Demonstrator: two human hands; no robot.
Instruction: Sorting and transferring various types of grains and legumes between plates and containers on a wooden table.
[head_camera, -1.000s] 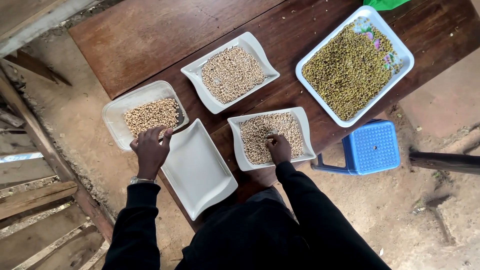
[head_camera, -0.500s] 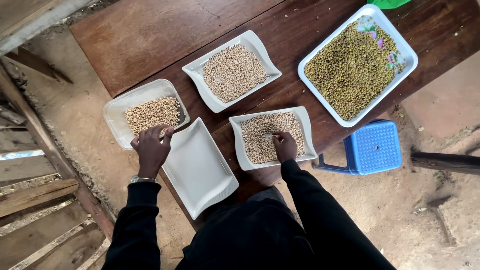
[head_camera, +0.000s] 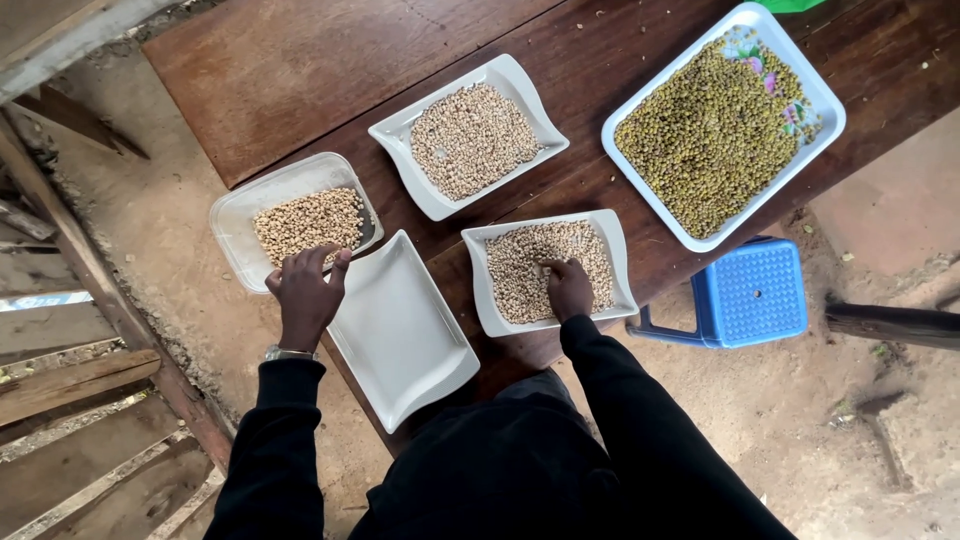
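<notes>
Head view showed five dishes on the wooden table (head_camera: 300, 90). The right hand (head_camera: 569, 288) lay in the mixed-grain dish (head_camera: 478, 280), fingers bent down into the grain, apparently pinching; what they held I could not tell. The left hand (head_camera: 305, 292) rested at the near rim of the clear tub (head_camera: 232, 222), fingers loosely curled over its pale beans. Sorting looked partly done: the tub held a modest pile, the round-grain dish (head_camera: 392, 135) was well filled, the empty dish (head_camera: 400, 330) held nothing, and much mixed grain remained. One green-bean tray (head_camera: 825, 120); one blue stool (head_camera: 750, 293).
</notes>
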